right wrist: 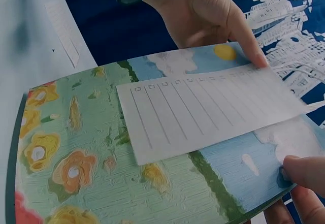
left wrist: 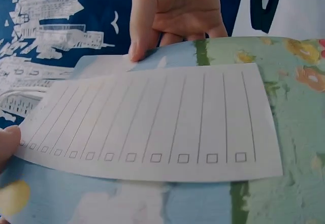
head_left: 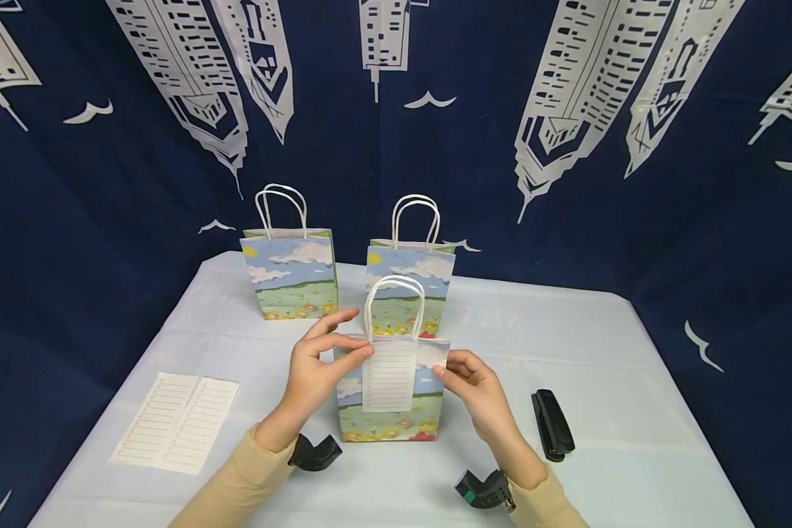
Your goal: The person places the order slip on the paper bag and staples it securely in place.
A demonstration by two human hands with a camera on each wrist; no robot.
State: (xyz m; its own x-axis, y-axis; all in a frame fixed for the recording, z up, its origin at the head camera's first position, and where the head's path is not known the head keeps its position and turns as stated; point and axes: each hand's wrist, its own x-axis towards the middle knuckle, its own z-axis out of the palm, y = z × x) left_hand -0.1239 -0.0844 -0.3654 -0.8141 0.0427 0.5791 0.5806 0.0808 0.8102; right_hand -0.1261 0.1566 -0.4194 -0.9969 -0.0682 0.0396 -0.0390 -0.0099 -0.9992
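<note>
A small paper gift bag (head_left: 389,425) with a painted sky and flower meadow stands at the front middle of the table, its white handles up. Against its front lies a lined checklist sheet (head_left: 389,378) with a column of small boxes, its top at the bag's rim. My left hand (head_left: 313,370) pinches the sheet's upper left corner and the bag's rim between thumb and fingers. On the other side, my right hand (head_left: 475,389) pinches the bag's upper right edge, the thumb (right wrist: 302,170) on the front face and the fingers behind.
Two matching gift bags, a left one (head_left: 290,282) and a right one (head_left: 409,275), stand at the back. Two more checklist sheets (head_left: 174,422) lie side by side at the left. A black stapler (head_left: 552,425) lies right of my right hand. A dark blue printed cloth (head_left: 383,161) hangs behind.
</note>
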